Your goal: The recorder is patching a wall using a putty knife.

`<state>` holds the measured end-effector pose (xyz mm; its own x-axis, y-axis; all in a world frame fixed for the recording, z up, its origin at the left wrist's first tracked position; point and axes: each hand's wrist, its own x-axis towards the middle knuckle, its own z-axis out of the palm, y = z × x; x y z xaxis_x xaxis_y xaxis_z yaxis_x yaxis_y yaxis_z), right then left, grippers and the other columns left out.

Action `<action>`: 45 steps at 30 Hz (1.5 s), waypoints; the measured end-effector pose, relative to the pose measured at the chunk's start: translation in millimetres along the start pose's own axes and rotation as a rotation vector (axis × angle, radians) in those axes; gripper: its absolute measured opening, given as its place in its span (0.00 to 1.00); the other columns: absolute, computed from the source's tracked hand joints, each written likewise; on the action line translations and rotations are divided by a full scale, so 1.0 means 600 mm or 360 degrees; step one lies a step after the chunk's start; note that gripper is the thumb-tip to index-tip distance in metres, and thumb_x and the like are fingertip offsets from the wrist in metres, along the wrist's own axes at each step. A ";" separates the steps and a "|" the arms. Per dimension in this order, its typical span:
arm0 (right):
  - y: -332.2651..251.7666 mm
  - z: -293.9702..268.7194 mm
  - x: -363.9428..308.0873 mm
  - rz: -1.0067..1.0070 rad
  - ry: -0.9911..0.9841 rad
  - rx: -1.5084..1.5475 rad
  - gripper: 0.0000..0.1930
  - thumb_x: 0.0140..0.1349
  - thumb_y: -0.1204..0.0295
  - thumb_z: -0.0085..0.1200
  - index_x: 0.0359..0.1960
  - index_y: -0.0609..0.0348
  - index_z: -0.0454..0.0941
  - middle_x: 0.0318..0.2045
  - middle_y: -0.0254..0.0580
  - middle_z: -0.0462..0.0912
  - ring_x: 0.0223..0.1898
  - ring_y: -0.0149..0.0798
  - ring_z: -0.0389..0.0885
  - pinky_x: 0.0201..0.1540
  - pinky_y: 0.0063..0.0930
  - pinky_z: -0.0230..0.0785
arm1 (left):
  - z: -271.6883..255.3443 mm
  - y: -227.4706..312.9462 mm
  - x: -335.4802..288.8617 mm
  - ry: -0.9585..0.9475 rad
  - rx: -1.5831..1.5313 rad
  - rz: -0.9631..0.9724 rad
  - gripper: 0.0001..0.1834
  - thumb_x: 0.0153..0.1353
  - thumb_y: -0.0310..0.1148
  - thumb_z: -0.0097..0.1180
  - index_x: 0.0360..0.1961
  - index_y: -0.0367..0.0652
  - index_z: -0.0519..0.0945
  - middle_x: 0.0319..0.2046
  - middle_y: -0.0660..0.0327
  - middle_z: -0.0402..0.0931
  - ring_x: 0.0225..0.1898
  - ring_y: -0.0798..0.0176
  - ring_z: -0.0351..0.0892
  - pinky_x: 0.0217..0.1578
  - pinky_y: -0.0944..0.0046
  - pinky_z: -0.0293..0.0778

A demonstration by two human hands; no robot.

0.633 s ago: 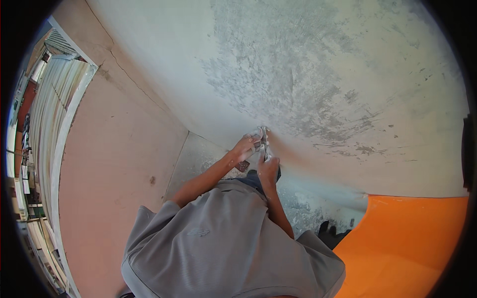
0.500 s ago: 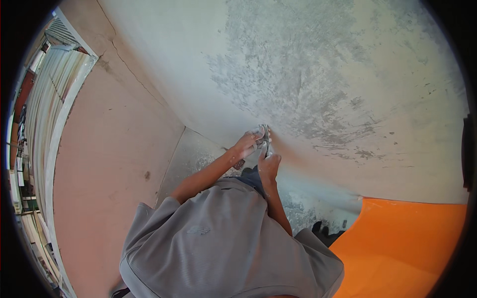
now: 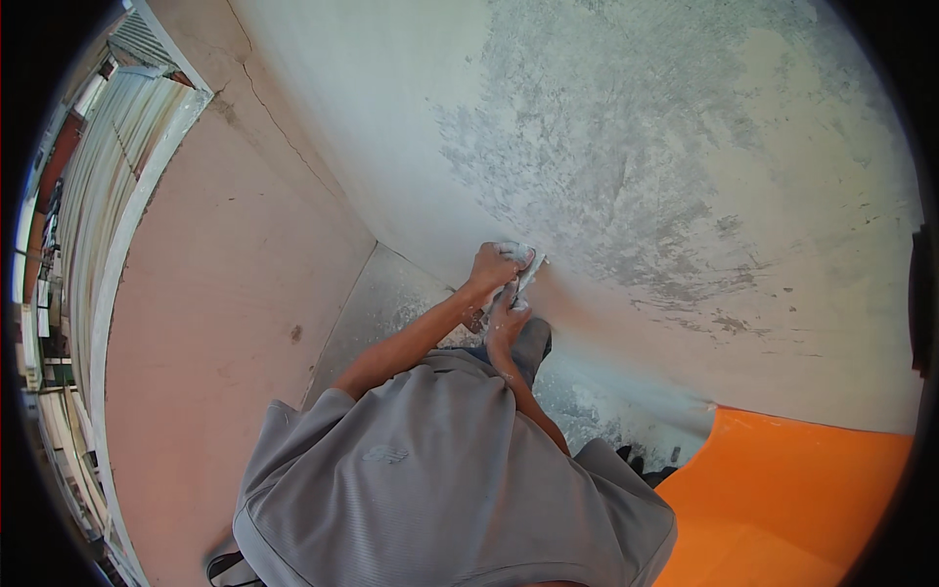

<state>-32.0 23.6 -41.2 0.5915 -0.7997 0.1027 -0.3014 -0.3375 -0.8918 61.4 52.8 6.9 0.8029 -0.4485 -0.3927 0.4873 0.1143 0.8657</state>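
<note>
My left hand (image 3: 496, 266) and my right hand (image 3: 507, 318) are held close together low against a white plastered wall (image 3: 626, 166). Both grip flat metal putty blades (image 3: 525, 277) smeared with white filler, one blade laid against the other. The left hand closes round the upper blade's end, the right hand holds the lower handle. The wall above has a large rough grey scraped patch (image 3: 606, 186). My grey shirt (image 3: 430, 479) hides everything below my arms.
A pinkish side wall (image 3: 215, 323) meets the white wall at a corner on the left. A dusty grey floor strip (image 3: 391, 303) runs along the base. An orange painted surface (image 3: 802, 499) lies at lower right. Corrugated roofing (image 3: 108, 166) shows far left.
My hands stay together at the wall base; the blades have shifted slightly against each other and my head view has moved a little.
</note>
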 end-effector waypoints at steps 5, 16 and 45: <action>0.028 0.016 0.001 0.0471 -0.0438 0.0777 0.27 0.71 0.53 0.50 0.26 0.71 0.76 0.19 0.42 0.77 0.20 0.34 0.73 0.25 0.39 0.64 | 0.002 -0.004 0.013 0.0539 0.0972 0.0356 0.13 0.59 0.38 0.68 0.31 0.36 0.87 0.23 0.61 0.83 0.23 0.71 0.80 0.24 0.67 0.73; 0.122 -0.074 0.054 -0.0426 -0.0116 -0.0361 0.19 0.68 0.60 0.52 0.34 0.70 0.80 0.23 0.59 0.80 0.31 0.64 0.79 0.42 0.56 0.66 | 0.016 -0.058 0.002 -0.0301 -0.0284 -0.0061 0.17 0.68 0.46 0.59 0.43 0.42 0.81 0.34 0.65 0.82 0.31 0.71 0.81 0.27 0.71 0.72; 0.059 -0.103 0.068 -0.0257 -0.0351 -0.0453 0.21 0.64 0.61 0.56 0.28 0.74 0.78 0.28 0.67 0.78 0.36 0.68 0.75 0.45 0.57 0.66 | 0.026 -0.069 0.020 -0.0192 -0.0468 -0.0126 0.12 0.61 0.37 0.66 0.36 0.38 0.85 0.27 0.66 0.80 0.24 0.73 0.74 0.25 0.68 0.71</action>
<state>-64.7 -51.7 -41.7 0.7854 -0.6097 0.1072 -0.3681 -0.5992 -0.7110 45.4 28.7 -28.8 0.7207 -0.5661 -0.4001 0.6388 0.3182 0.7005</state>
